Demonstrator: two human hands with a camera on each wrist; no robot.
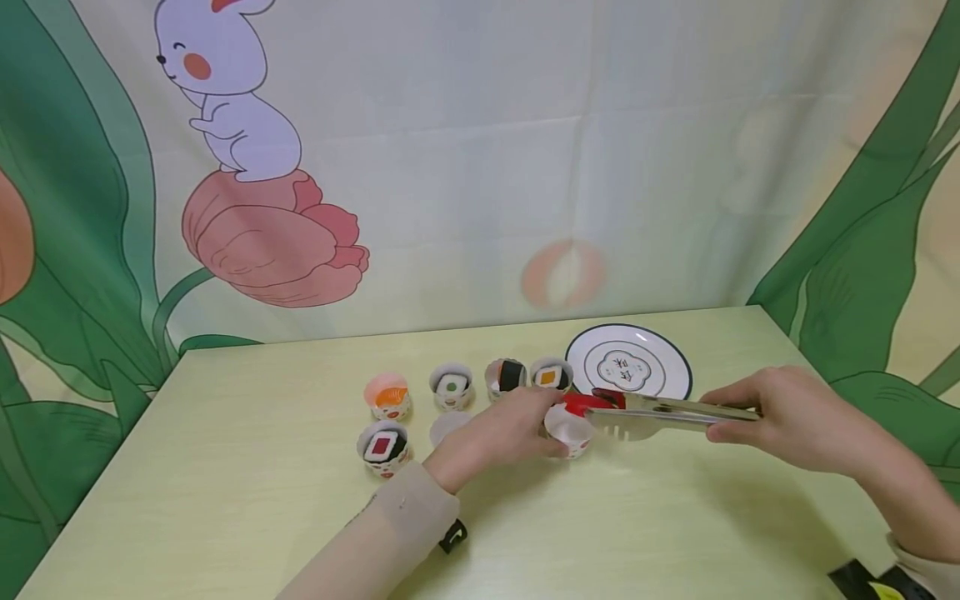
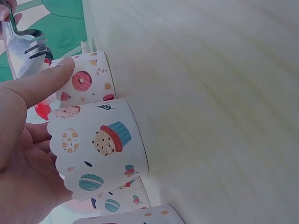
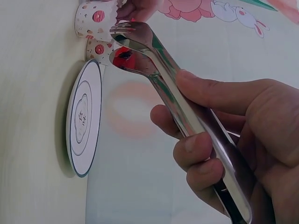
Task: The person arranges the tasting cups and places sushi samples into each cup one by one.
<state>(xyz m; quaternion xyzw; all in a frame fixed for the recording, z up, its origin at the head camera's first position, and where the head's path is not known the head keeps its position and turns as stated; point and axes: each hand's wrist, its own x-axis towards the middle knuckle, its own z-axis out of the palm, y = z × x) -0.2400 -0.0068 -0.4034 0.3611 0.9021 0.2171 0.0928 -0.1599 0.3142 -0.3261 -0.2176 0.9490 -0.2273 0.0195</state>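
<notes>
My left hand [image 1: 498, 437] grips a small white paper cup [image 1: 572, 433] near the middle of the table. In the left wrist view the thumb lies against this cup [image 2: 88, 80], which has a doughnut print; the other fingers are partly hidden. Metal tongs [image 1: 705, 408] are held in my right hand [image 1: 806, 421], with the thumb on one arm and fingers curled round the other. One tip is fork-shaped. At the tips, over the cup's mouth, is a red piece [image 1: 581, 403] with a dark part [image 3: 125, 58]; its kind is unclear.
Behind the cup lies a white plate [image 1: 660, 371] with a blue rim. Several printed cups stand to the left, holding sushi-like pieces, among them an orange-topped one [image 1: 390, 396] and a black-wrapped one [image 1: 384, 446]. A printed curtain [image 1: 450, 208] hangs behind the table.
</notes>
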